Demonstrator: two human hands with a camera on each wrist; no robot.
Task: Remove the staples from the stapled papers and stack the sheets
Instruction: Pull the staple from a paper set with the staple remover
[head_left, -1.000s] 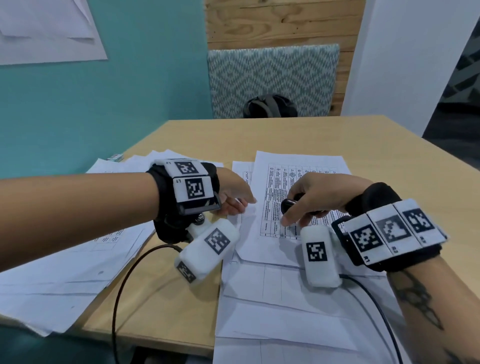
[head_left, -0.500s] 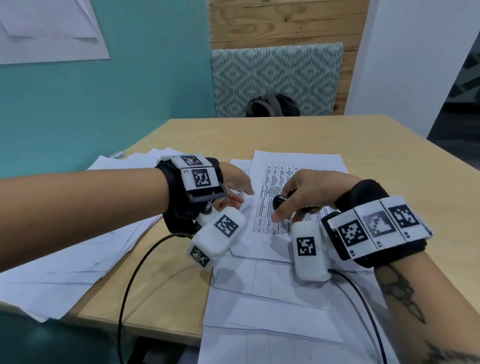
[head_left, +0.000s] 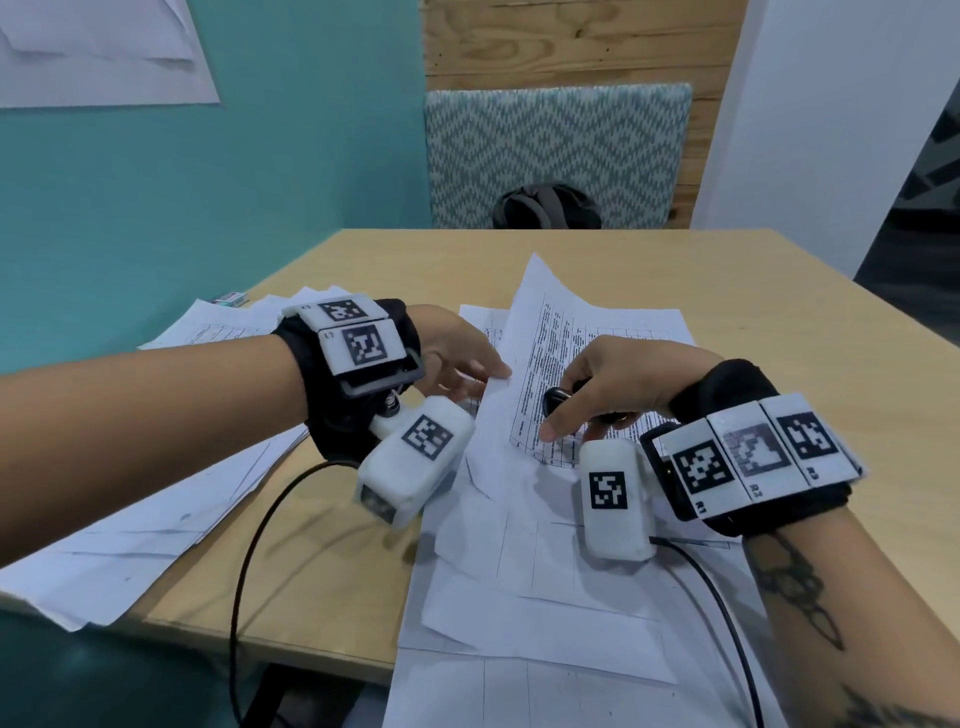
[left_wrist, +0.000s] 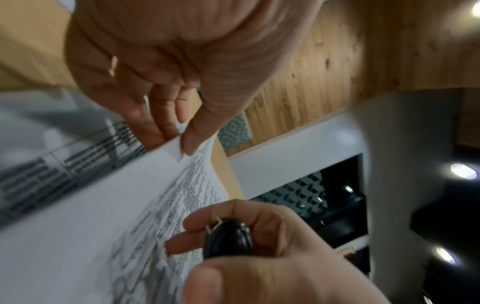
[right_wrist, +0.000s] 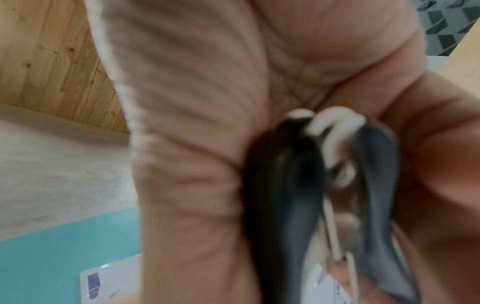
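Observation:
A printed sheet with a table on it is lifted and tilted at its left edge, where my left hand pinches it between thumb and fingers. My right hand grips a black staple remover and rests its fingertips on the same sheet. The remover shows metal claws in the right wrist view. More sheets lie under it, reaching past the table's near edge.
A second spread of loose sheets lies at the left of the wooden table. A small box sits at the far left edge. Black cables hang from both wrists. A patterned chair with a dark bag stands beyond.
The top sheet lay flat before; my left hand has now pinched its left edge and raised it. The right hand stays on the sheet with the remover.

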